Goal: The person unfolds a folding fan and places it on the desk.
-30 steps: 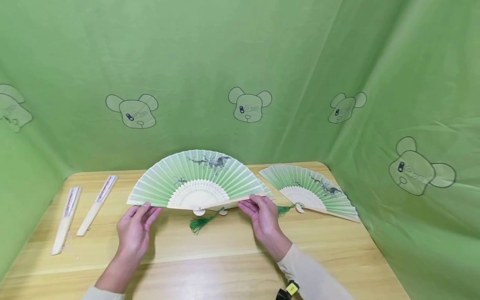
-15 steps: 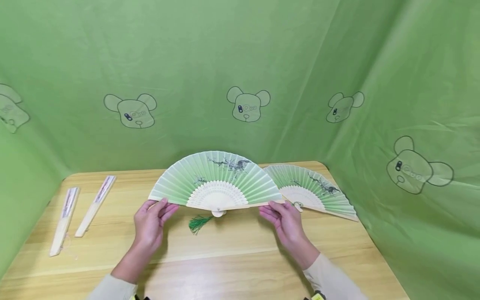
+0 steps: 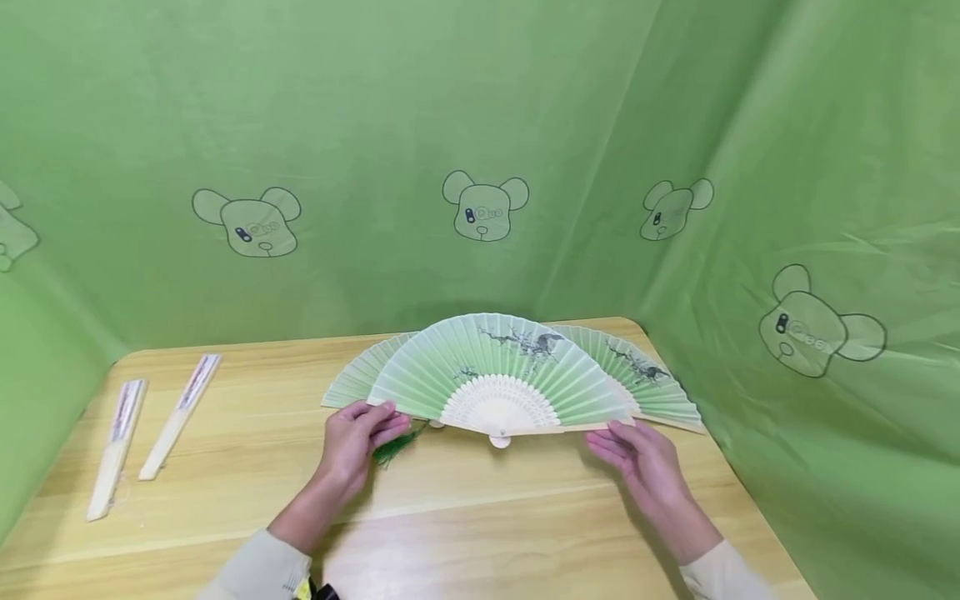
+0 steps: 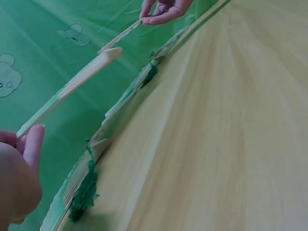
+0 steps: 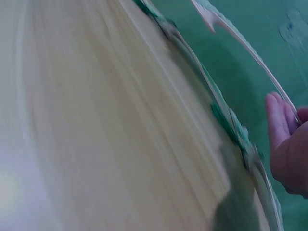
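A spread green-and-white folding fan (image 3: pixel 427 375) with a dark branch print is held at both ends. My left hand (image 3: pixel 352 446) pinches its left end between thumb and fingers; my right hand (image 3: pixel 651 465) grips the right end. Both wrist views show the held fan (image 4: pixel 79 82) edge-on, raised off the table. Behind it, partly covered, lie two more open green fans: a left fan (image 3: pixel 351 375) and a right fan (image 3: pixel 667 393). A green tassel (image 3: pixel 392 450) hangs out below the left fan, close to my left fingers.
Two folded fans, one outer (image 3: pixel 116 450) and one inner (image 3: pixel 180 417), lie slanted at the left of the wooden table (image 3: pixel 465 517). Green cloth (image 3: pixel 360 100) printed with bear heads rises behind the table and along both sides.
Both hands have carried the held fan rightward, from in front of the left fan to between the two lying fans. The left fan has come into view behind it.
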`<state>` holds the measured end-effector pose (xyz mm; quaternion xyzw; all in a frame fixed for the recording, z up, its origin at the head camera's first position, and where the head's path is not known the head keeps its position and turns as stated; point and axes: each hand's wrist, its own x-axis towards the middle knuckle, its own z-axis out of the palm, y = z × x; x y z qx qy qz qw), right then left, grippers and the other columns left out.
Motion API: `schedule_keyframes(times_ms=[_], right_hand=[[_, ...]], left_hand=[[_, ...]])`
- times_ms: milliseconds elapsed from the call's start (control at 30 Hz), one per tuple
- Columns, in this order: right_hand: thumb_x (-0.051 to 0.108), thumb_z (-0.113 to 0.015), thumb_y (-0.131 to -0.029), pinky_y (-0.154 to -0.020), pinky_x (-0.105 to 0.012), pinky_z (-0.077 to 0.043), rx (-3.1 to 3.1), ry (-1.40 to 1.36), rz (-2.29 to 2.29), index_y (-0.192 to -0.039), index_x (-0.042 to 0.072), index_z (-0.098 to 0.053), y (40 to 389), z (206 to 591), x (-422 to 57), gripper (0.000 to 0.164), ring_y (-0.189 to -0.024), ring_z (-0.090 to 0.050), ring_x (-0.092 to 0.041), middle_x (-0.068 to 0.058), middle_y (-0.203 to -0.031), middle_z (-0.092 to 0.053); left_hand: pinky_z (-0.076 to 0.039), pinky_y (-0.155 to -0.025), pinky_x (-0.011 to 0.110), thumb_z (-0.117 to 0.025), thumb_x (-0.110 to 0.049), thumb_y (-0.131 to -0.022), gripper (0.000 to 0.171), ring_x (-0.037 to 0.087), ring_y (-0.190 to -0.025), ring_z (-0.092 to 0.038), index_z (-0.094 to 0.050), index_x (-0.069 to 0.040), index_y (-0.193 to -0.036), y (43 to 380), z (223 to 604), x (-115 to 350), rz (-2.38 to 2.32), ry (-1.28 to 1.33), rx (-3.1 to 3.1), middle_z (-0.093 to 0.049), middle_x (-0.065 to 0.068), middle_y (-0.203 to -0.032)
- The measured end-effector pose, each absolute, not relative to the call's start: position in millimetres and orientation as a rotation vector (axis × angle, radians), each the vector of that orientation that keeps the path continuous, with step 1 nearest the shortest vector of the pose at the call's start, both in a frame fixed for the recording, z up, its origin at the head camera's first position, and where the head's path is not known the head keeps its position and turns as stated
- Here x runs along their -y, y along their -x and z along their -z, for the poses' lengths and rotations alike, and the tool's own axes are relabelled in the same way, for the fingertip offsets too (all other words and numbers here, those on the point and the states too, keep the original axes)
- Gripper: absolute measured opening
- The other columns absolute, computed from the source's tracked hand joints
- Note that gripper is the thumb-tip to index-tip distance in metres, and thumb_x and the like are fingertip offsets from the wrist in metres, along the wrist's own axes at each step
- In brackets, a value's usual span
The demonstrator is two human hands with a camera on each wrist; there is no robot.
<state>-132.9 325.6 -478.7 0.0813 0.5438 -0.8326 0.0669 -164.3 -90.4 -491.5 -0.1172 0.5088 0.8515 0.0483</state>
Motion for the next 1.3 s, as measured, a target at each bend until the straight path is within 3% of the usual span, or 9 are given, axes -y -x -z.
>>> schedule_keyframes(times_ms=[200, 400, 467, 567, 700, 1133, 1300], right_hand=[[0.003, -0.047, -0.109, -0.101, -0.043, -0.064, -1.569, -0.115, 2.451, -0.105, 0.005, -0.065, 120, 486, -371, 0.018, -0.102, -0.078, -0.027, -0.015, -0.103, -0.078], [0.002, -0.042, -0.110, -0.098, -0.041, -0.065, -1.621, -0.035, 2.321, -0.109, 0.004, -0.071, 116, 494, -409, 0.029, -0.101, -0.079, -0.027, -0.015, -0.107, -0.079], [0.004, -0.043, -0.110, -0.097, -0.041, -0.065, -1.682, -0.041, 2.254, -0.111, 0.003, -0.070, 115, 495, -420, 0.027, -0.099, -0.079, -0.026, -0.014, -0.106, -0.079], [0.006, -0.048, -0.109, -0.094, -0.038, -0.067, -1.791, -0.094, 2.124, -0.112, 0.004, -0.071, 113, 496, -434, 0.023, -0.097, -0.080, -0.024, -0.012, -0.104, -0.079], [0.007, -0.052, -0.108, -0.093, -0.036, -0.067, -1.871, -0.181, 1.984, -0.110, 0.006, -0.072, 108, 496, -451, 0.020, -0.095, -0.080, -0.021, -0.010, -0.102, -0.080], [0.013, -0.066, -0.101, -0.087, -0.032, -0.069, -1.919, -0.421, 1.726, -0.105, 0.010, -0.074, 91, 495, -487, 0.009, -0.086, -0.079, -0.016, -0.004, -0.094, -0.080], [0.017, -0.065, -0.102, -0.084, -0.032, -0.070, -1.944, -0.346, 1.610, -0.107, 0.005, -0.073, 90, 492, -495, 0.015, -0.082, -0.078, -0.014, -0.003, -0.092, -0.079]], left_hand=[[-0.070, -0.084, 0.037, -0.070, 0.001, -0.094, 0.010, 0.023, -0.077, -0.080, -0.063, 0.004, -0.100, 162, 500, 75, -2.458, 0.289, -1.588, -0.079, 0.016, -0.085], [-0.071, -0.084, 0.040, -0.070, 0.003, -0.093, 0.016, 0.025, -0.078, -0.080, -0.056, -0.002, -0.087, 160, 504, 59, -2.365, 0.279, -1.609, -0.078, 0.024, -0.097], [-0.071, -0.084, 0.040, -0.069, 0.003, -0.093, 0.018, 0.026, -0.079, -0.080, -0.054, -0.002, -0.086, 160, 504, 55, -2.332, 0.271, -1.621, -0.077, 0.027, -0.099], [-0.071, -0.082, 0.038, -0.070, 0.000, -0.095, 0.009, 0.025, -0.078, -0.080, -0.061, 0.004, -0.095, 158, 504, 49, -2.258, 0.265, -1.659, -0.078, 0.026, -0.098], [-0.071, -0.079, 0.037, -0.069, -0.005, -0.097, 0.019, 0.024, -0.076, -0.080, -0.066, 0.010, -0.108, 155, 504, 42, -2.163, 0.238, -1.698, -0.079, 0.020, -0.093], [-0.071, -0.068, 0.034, -0.074, -0.005, -0.093, 0.023, 0.018, -0.064, -0.076, -0.064, 0.011, -0.107, 153, 513, 26, -1.977, 0.178, -1.743, -0.076, 0.012, -0.079], [-0.071, -0.065, 0.034, -0.074, -0.009, -0.093, 0.021, 0.017, -0.061, -0.075, -0.069, 0.010, -0.103, 154, 511, 28, -1.875, 0.126, -1.795, -0.076, 0.012, -0.077]])
